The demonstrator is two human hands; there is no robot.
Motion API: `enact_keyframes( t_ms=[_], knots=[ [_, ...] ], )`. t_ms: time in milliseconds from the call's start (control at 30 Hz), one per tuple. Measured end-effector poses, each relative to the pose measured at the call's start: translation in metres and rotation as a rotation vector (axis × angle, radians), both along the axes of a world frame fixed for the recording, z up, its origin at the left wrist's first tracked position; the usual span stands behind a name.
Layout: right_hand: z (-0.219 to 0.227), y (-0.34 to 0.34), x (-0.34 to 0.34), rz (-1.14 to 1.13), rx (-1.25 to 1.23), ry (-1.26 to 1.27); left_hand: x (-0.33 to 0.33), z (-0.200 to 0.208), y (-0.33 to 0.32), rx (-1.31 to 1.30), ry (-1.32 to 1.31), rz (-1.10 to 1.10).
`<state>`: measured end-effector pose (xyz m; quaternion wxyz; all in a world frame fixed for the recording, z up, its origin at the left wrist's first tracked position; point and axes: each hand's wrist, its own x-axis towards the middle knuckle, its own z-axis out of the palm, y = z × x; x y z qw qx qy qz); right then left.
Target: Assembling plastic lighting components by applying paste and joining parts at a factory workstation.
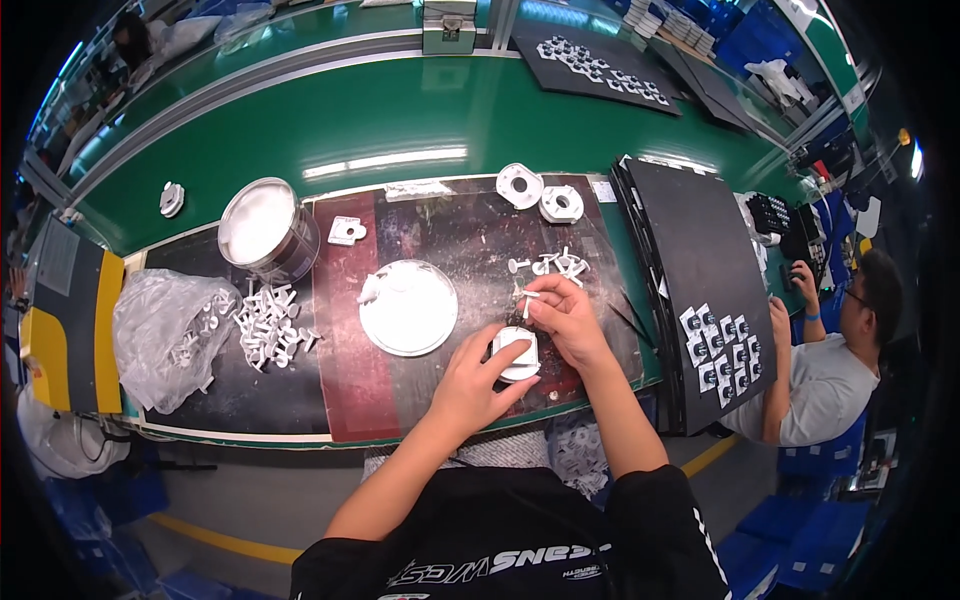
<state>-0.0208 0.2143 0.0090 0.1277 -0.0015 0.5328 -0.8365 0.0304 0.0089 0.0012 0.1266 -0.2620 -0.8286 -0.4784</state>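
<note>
My left hand (470, 385) is closed around a white plastic housing (515, 335) at the front edge of the work mat, one finger lying across its top. Just above it, my right hand (570, 322) pinches a small white pin-like plastic piece (528, 303) between thumb and fingertips. Several loose white pieces with flat round heads (563, 264) lie just beyond my right hand. To the left of my hands sits a round white lid (410, 310) with some white material at its left rim. Two white ring-shaped housings (561, 204) rest farther back.
At left stand a tub of white paste (258, 225), a heap of white headed pieces (272, 325) and a clear plastic bag (165, 335). Stacked black boards (690, 240) carrying small parts border the right side. Beyond them, a co-worker (835, 350) sits.
</note>
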Motion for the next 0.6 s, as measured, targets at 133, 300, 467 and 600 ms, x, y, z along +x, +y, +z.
enact_keyframes(
  t_ms=[133, 300, 467, 600],
  knots=[
    [-0.0006, -0.0040, 0.0013, -0.066, 0.134, 0.045, -0.0002, -0.0008, -0.0001, 0.017, -0.001, -0.015],
    [-0.0018, -0.0040, 0.0025, -0.024, 0.169, 0.077, -0.0007, 0.0004, -0.0008, 0.050, -0.007, -0.028],
    [-0.0008, -0.0052, 0.0035, -0.024, 0.189, 0.087, -0.0016, -0.0008, -0.0012, 0.062, -0.012, -0.035],
    [-0.0026, -0.0045, 0.0045, -0.024, 0.193, 0.096, -0.0014, 0.0008, -0.0017, 0.047, -0.002, -0.034]
  ],
)
